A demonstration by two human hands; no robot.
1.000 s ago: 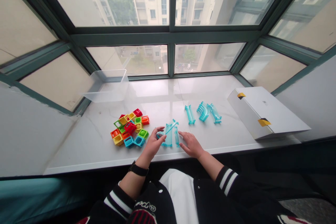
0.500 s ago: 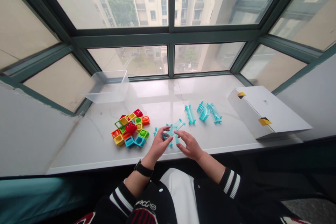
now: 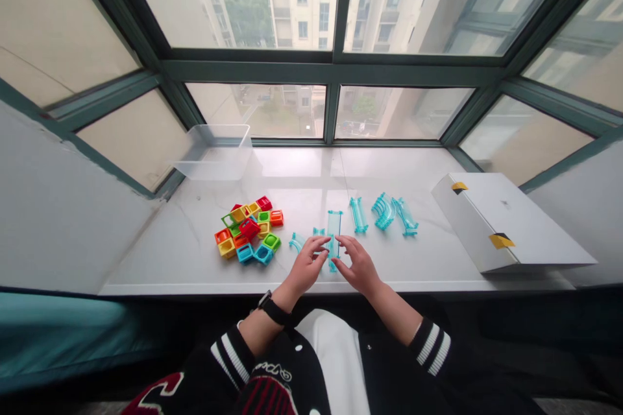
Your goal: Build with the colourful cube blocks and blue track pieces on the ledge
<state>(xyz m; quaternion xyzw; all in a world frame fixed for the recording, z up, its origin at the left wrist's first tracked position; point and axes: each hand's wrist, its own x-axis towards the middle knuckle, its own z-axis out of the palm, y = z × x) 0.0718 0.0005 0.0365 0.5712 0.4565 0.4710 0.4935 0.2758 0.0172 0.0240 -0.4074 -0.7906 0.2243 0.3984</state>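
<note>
Blue strip (image 3: 334, 223) between left hand (image 3: 306, 267) and right hand (image 3: 360, 267), near front of sill (image 3: 160, 266). Both half-curled at its edges; can't tell if gripping. Positioning step, seemingly; next move likely calls for steady fingertips.

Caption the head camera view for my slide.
Left hand and right hand at a translucent blue piece, colorful blocks to the left, on a white windowsill.
</note>
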